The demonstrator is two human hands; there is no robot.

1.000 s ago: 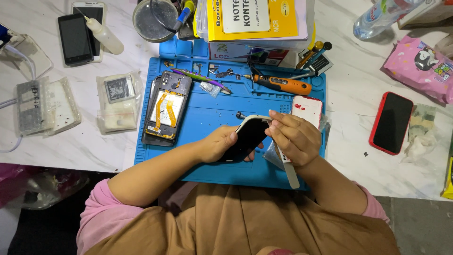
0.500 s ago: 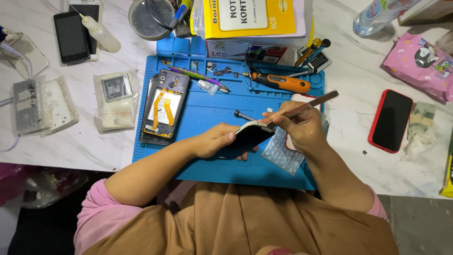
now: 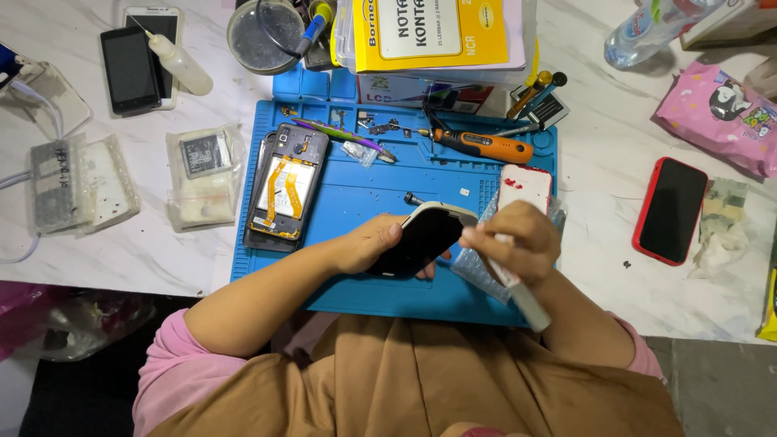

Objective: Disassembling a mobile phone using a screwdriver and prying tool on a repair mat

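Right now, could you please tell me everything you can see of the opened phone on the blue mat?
The opened phone lies flat on the left part of the blue mat, back cover off, long side running away from the person. Its dark grey frame shows a pale middle panel crossed by orange flex strips and a camera area at the far end. No hand touches it.

Tool (image 3: 518,295) tip hidden by fingers (image 3: 502,239), bottle (image 3: 647,28) cropped

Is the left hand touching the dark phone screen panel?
Touching. The head view shows the left hand wrapped around the edge of the dark panel, thumb on its face.
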